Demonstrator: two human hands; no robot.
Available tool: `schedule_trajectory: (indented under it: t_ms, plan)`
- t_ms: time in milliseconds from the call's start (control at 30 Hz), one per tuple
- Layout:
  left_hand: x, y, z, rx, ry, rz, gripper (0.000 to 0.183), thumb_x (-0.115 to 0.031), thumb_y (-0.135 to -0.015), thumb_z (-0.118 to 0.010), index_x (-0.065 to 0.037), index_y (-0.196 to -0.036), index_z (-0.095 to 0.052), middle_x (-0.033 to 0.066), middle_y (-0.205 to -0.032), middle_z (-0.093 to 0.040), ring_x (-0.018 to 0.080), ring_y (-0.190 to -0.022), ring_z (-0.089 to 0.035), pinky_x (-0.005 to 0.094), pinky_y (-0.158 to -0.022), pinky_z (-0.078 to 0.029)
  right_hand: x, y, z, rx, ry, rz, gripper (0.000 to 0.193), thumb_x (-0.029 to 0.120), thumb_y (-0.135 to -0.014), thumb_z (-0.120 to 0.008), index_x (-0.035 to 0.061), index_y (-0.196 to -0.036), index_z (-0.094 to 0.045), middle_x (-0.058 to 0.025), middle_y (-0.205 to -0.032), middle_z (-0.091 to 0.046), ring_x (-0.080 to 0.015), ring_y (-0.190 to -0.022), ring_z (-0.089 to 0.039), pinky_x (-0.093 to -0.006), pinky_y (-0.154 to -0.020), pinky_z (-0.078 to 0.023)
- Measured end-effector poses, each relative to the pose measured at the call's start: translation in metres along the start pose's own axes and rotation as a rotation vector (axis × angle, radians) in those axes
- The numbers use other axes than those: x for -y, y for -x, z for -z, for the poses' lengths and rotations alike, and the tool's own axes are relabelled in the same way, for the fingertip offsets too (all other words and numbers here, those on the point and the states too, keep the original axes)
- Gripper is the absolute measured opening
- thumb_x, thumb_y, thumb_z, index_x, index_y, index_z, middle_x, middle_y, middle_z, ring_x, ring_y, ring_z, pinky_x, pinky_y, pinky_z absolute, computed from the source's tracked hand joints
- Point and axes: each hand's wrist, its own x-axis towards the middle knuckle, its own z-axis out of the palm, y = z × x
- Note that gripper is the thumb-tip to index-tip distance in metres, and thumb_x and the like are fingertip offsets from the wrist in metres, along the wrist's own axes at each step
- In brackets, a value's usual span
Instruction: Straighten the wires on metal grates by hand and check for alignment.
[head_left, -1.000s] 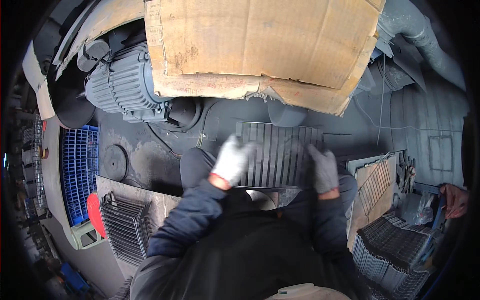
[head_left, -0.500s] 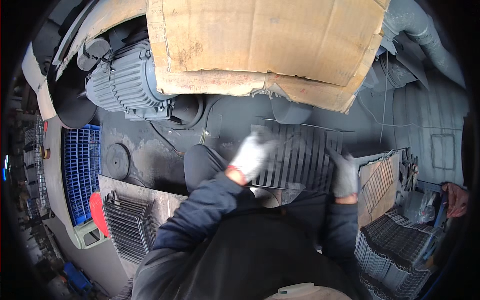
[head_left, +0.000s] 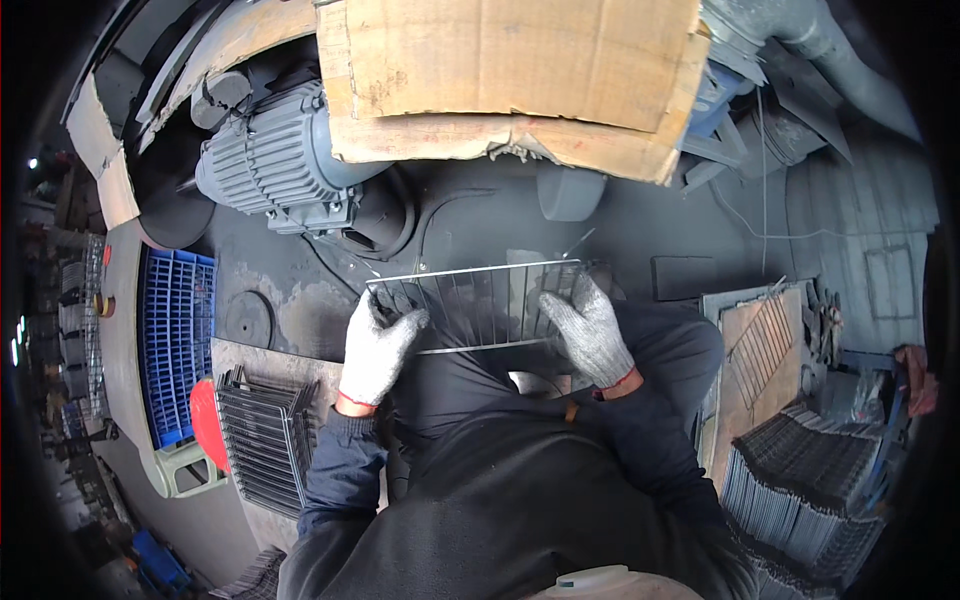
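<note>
A wire rack (head_left: 474, 308) with a bright far rod and several thin cross wires is held out level over my lap. My left hand (head_left: 380, 345), in a white knit glove, is closed on its left end with the thumb on top. The right hand (head_left: 588, 331), gloved the same way, grips the opposite end, its fingers partly hidden beneath the wires. Left of my lap, a stack of dark wire racks (head_left: 262, 445) rests on a board (head_left: 232, 352). Another large stack of racks (head_left: 800, 480) stands at the lower right.
Ahead is a grey motor (head_left: 275, 150) beside a large cardboard sheet (head_left: 510, 60). A blue plastic crate (head_left: 180, 340) and a red round object (head_left: 208, 425) are at the left. One single rack (head_left: 762, 350) leans on a cardboard-faced board at the right.
Both hands have shifted left, and the rack with them; it now shows a bright edge rod. The view has turned slightly and my right knee shows.
</note>
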Motion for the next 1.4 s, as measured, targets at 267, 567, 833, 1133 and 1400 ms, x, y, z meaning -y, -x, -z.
schedule_trajectory:
  t_ms: [267,567,833,1133,1400]
  plan:
    - [-0.016,0.018,-0.039,-0.095,-0.174,-0.275,0.021,0.004,-0.092,-0.079,-0.003,-0.108,-0.067,0.0047,-0.097,-0.07,0.0114,-0.091,-0.064,0.0285,-0.083,-0.054,0.029,0.042,0.014,-0.561,0.436,0.559,0.067,0.006,-0.095,-0.083,-0.0012,-0.154,-0.052,-0.0184,-0.147,-0.06,-0.0263,-0.132,-0.063,-0.0381,-0.112,-0.052]
    - [-0.059,0.031,-0.083,-0.384,-0.448,-0.892,0.059,-0.017,-0.082,-0.09,-0.005,-0.134,-0.064,0.026,-0.149,-0.056,0.0417,-0.132,-0.059,0.0523,-0.124,-0.039,0.046,0.055,-0.013,-0.051,0.592,0.669,0.026,0.005,-0.097,-0.077,0.0035,-0.123,-0.075,-0.0127,-0.118,-0.078,-0.0288,-0.11,-0.075,-0.0417,-0.099,-0.059]
    - [-0.002,0.027,-0.123,-0.182,0.634,0.126,0.038,-0.004,-0.101,-0.077,-0.007,-0.136,-0.064,0.006,-0.114,-0.074,0.0147,-0.095,-0.07,0.0317,-0.085,-0.058,0.001,0.064,0.001,-0.153,-0.554,0.19,0.051,-0.009,-0.105,-0.057,0.0012,-0.154,-0.051,-0.0188,-0.144,-0.065,-0.0299,-0.127,-0.068,-0.0446,-0.109,-0.059]
    - [0.033,-0.009,-0.125,-0.04,-0.097,-0.176,0.036,-0.007,-0.092,-0.088,-0.002,-0.113,-0.059,0.0037,-0.092,-0.066,0.0106,-0.081,-0.063,0.0268,-0.072,-0.053,0.001,0.04,0.09,-0.481,0.367,0.344,0.063,-0.002,-0.097,-0.077,0.0009,-0.155,-0.052,-0.012,-0.148,-0.064,-0.0179,-0.133,-0.062,-0.0326,-0.113,-0.051]
    - [0.054,-0.085,-0.178,0.258,0.09,-0.031,0.025,-0.007,-0.101,-0.078,-0.001,-0.119,-0.061,0.005,-0.105,-0.074,0.0097,-0.089,-0.065,0.028,-0.079,-0.056,0.011,-0.006,0.118,-0.439,-0.116,0.025,0.016,0.004,-0.101,-0.076,0.0052,-0.116,-0.071,-0.0021,-0.098,-0.076,-0.0121,-0.077,-0.07,-0.0277,-0.066,-0.057]
